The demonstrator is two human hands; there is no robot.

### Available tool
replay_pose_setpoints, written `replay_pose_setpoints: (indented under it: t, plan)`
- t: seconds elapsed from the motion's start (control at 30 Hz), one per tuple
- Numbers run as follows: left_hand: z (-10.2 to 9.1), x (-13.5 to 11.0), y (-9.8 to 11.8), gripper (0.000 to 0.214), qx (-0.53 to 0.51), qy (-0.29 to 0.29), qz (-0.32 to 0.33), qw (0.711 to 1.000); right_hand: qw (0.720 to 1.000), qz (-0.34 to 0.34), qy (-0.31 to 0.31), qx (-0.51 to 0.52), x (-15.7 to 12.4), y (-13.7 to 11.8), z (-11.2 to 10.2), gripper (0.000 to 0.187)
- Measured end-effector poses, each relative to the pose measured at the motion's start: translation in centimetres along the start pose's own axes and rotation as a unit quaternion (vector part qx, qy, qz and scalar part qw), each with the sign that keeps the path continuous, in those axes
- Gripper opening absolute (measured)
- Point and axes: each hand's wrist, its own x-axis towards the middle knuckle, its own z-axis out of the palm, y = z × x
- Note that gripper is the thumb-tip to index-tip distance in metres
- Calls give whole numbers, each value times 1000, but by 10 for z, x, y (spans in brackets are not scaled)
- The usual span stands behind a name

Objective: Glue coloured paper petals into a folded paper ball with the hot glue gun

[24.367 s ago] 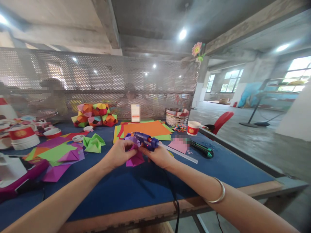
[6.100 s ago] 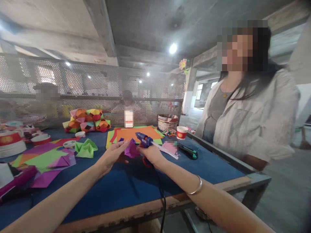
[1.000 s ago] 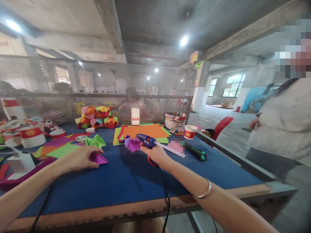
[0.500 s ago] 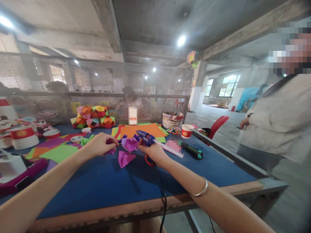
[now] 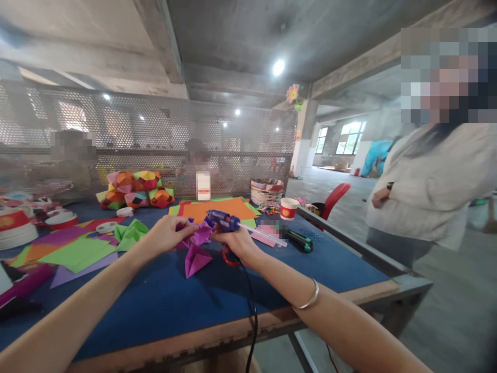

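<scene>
From my end I have 2 bare forearms slanting in from the near left and near right, meeting over the blue table [image 5: 155,311], a silver bangle [image 5: 312,296] on the right wrist. The left hand [image 5: 167,233] is bent palm-down, the right hand [image 5: 239,242] tipped inward. Between them sits the purple folded paper [image 5: 202,234], just right of the left fingertips and just left of the right hand; the magenta folded piece [image 5: 196,260] lies on the table on the near side of it. I see the left thumb and fingers drawn together, pinching the purple folded paper at its left side, though I can't tell where its layers part. The right hand is curled round the blue glue gun [image 5: 224,220], nozzle pointing left, its clear glue stick [image 5: 267,235] trailing right; I can't tell whether those fingertips also touch the paper. Orange sheets [image 5: 217,208] lie on the far side, and a green folded piece [image 5: 132,234] lies left.
</scene>
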Motion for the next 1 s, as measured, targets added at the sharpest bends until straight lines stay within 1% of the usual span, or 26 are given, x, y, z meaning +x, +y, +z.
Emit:
replay_pose_setpoints:
  t: [0.07, 0.13, 0.23, 0.3, 0.37, 0.47, 0.57, 0.67, 0.7, 0.73, 0.83, 0.9, 0.93, 1.0]
  plan:
    - [-1, -5, -3, 44, 30, -3, -1, 1000, 1000, 5, -1, -13, 1, 3, 0, 9]
    - [-1, -11, -4, 41, 53, -30, -4, 998, 999, 10, 0, -34, 3, 7, -1, 8]
    - [2, -16, -5, 40, 103, -69, -3, 992, 998, -2, 0, -69, 5, 12, -2, 18]
    - [7, -17, -6, 32, 148, -83, -1, 986, 996, -10, 1, -83, 6, 15, -3, 22]
    - [11, -16, -7, 26, 183, -88, 1, 979, 996, -16, -1, -90, 6, 15, -4, 20]
    - [15, -15, -8, 26, 197, -72, -3, 978, 995, -25, 0, -94, 5, 11, -3, 11]
    - [15, -14, -7, 25, 182, -48, 0, 982, 997, -16, 8, -80, 3, 7, -1, 6]
    - [10, -13, -7, 28, 126, -27, 5, 992, 999, 8, 12, -38, 2, 2, 1, 11]
    - [8, -13, -8, 30, 101, -28, 4, 995, 1000, 10, 14, -23, 1, 0, 1, 12]
    - [6, -13, -8, 32, 77, -37, 0, 996, 1000, 11, 16, -10, 0, -2, 2, 13]
    - [2, -13, -8, 34, 34, -98, -23, 994, 1000, 16, 17, 0, -4, -8, 3, 15]
    - [2, -13, -6, 33, 18, -114, -25, 993, 1000, 13, 22, -4, -5, -10, 3, 16]
    - [2, -14, -5, 34, 3, -102, -19, 995, 1000, 5, 26, -6, -6, -11, 3, 17]
    - [2, -15, -1, 37, -39, -49, 4, 998, 999, -10, 30, -9, -6, -12, 3, 21]
